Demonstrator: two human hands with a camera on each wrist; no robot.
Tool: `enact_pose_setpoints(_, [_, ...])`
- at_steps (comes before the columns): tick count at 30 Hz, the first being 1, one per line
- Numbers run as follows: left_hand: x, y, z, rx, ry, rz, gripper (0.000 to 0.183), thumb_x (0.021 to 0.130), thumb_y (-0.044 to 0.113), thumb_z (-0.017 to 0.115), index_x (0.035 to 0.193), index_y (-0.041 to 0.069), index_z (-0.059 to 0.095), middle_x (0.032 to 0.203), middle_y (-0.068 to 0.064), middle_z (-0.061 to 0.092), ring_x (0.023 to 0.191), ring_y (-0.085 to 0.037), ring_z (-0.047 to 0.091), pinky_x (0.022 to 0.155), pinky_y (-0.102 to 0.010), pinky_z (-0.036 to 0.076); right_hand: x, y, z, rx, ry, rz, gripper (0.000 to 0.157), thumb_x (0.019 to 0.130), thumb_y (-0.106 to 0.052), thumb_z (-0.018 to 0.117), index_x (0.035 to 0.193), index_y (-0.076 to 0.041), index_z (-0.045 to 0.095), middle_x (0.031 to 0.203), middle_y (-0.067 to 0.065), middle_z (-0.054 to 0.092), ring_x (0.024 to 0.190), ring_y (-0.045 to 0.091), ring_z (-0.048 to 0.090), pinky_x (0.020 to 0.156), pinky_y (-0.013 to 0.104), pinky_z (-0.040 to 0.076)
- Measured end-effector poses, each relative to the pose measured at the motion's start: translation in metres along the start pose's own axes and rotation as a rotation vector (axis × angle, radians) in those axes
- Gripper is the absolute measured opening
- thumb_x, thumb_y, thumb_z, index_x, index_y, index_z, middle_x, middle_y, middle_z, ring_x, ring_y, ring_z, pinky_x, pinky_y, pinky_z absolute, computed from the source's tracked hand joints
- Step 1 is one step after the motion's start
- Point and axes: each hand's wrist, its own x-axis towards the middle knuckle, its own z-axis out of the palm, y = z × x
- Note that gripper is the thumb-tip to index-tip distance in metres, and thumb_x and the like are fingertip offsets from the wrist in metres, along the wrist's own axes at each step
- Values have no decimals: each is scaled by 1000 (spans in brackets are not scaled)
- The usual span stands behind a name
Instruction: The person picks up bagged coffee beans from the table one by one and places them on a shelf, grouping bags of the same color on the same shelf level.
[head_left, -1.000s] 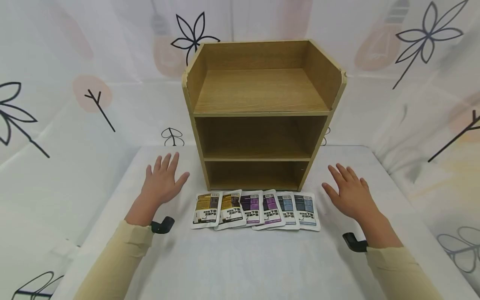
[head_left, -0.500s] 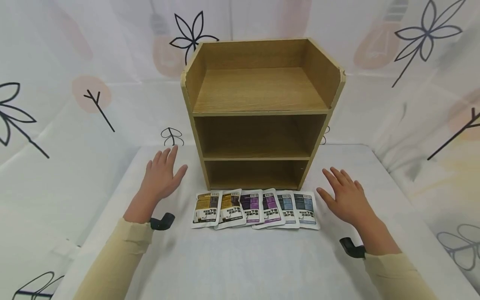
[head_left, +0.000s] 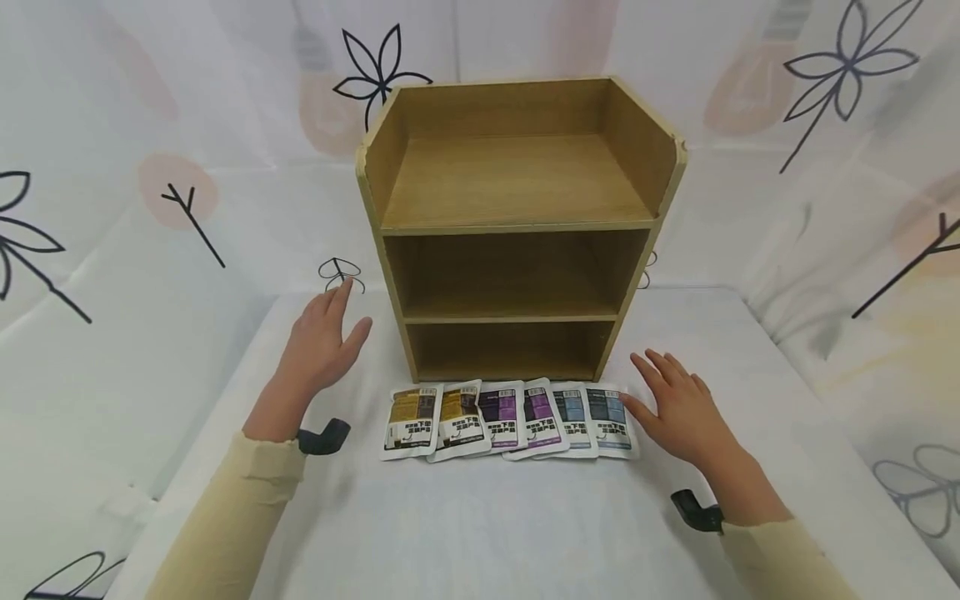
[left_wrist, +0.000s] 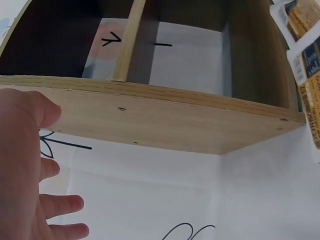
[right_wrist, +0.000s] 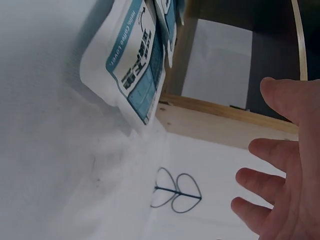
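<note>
A row of flat coffee pouches lies on the white table in front of the wooden shelf (head_left: pixel 517 227): two with brown-gold labels (head_left: pixel 459 417), two purple (head_left: pixel 501 408), two blue (head_left: pixel 611 417). They overlap at their edges. My left hand (head_left: pixel 318 346) hovers left of the shelf with fingers extended, holding nothing; the left wrist view shows it beside the shelf's side panel (left_wrist: pixel 165 117). To the right of the pouches, my right hand (head_left: pixel 678 412) has its fingers spread, also with nothing in it. Its thumb overlaps the rightmost blue pouch in the head view; contact cannot be told.
The shelf has an open top tray (head_left: pixel 517 179) and two compartments below, bare inside. A white printed cloth (head_left: pixel 247 100) hangs behind and at both sides. White tabletop (head_left: pixel 480 525) extends in front of the pouches. Each wrist wears a black camera mount (head_left: pixel 324 437).
My right hand has moved left and nearer to me, closer to the blue pouches. My left hand has shifted slightly forward. The pouches and shelf stay put.
</note>
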Motion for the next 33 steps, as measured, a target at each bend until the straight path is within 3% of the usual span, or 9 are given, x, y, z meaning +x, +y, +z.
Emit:
enact_pose_setpoints(9, [5,6,-2,-58,1,-2,70,100,47,35,157,15,11,157,-22,23,144,-41,22,114,-60,23,-8,0,5,-8,-5,-20,71,90,-36,62,149,-8,34,152,25,30,140,48,23,107,71,20])
enact_pose_setpoints(22, [11,11,-20,-119,7,-13,71,99,50,33,157,21,5,158,-20,21,145,-40,21,114,-61,23,-6,-8,14,-3,-70,-52,73,89,-38,63,150,-9,34,153,23,29,141,47,23,107,70,21])
enact_pose_setpoints(33, [20,19,-32,-197,55,38,72,99,49,36,157,20,6,161,-15,19,148,-35,18,117,-56,20,-11,-12,23,-7,-115,-56,76,87,-41,66,149,-9,36,153,22,32,141,47,24,109,68,22])
